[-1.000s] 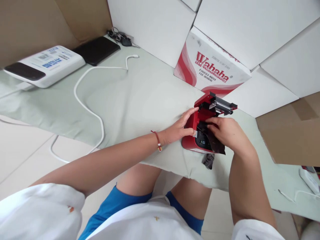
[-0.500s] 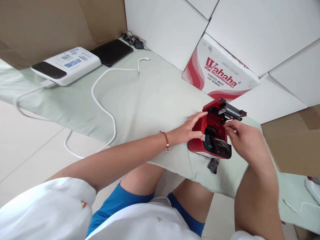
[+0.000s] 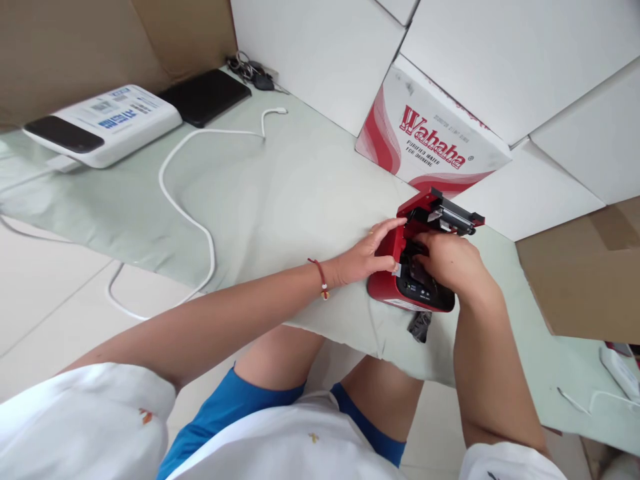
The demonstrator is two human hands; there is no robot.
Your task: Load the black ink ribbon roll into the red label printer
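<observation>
A red label printer (image 3: 384, 288) sits on the cloth-covered table, its lid (image 3: 417, 202) raised to show a dark roller inside. My left hand (image 3: 367, 259) grips the printer's left side, thumb near the front edge and fingers at the back by the hinge. Deep in the open compartment is my right hand (image 3: 453, 263), fingers curled together. Its fingertips are partly hidden, so what they hold, if anything, does not show. A small light-grey tab (image 3: 397, 270) sticks out by my left thumb. Crumpled dark wrapping (image 3: 420, 327) lies against the printer's front.
At the left are a white device with a dark panel (image 3: 105, 127), a black phone (image 3: 205, 97), keys (image 3: 253, 70) and a white cable (image 3: 187, 217). A Wahaha carton (image 3: 430, 133) and white boxes (image 3: 315, 53) stand behind. A brown carton (image 3: 585, 273) is at the right.
My right hand has moved left, from the printer's right rim into its open compartment. My left hand keeps its place on the printer. The whole view has shifted slightly.
</observation>
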